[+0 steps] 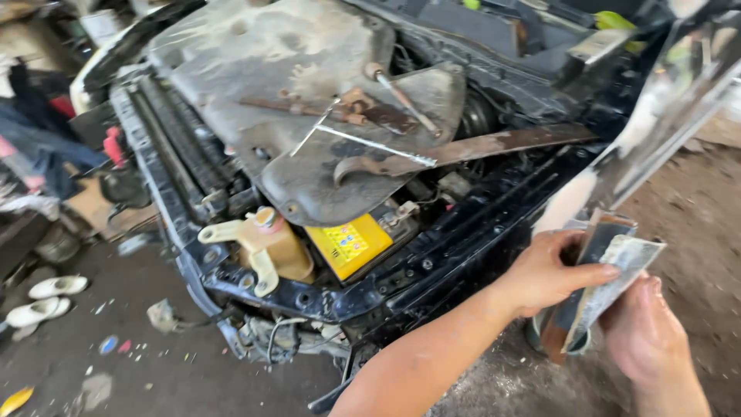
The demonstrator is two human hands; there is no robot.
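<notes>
1. Head view: the left hand (544,274) and right hand (644,336) meet at lower right, beside a stripped car front (324,293); both hold flat blades.
2. Left fingers are clamped on a rusty-edged scraper (598,239), thumb laid across its face; right fingers are closed round the lower part of a grey-smeared putty knife (621,266) that lies against the scraper.
3. Beneath the blades sits a small round can (540,340), mostly hidden by the hands.
4. In the engine bay: a yellow battery (349,245), just beside a tan reservoir (270,247); above them a grey panel (293,100) carries a screwdriver (401,96), a long rusty bar (471,148) and a thin rod (378,147).
5. On the dirt floor (116,363), far left, lies a pair of white shoes (46,297), well apart from the hands.
</notes>
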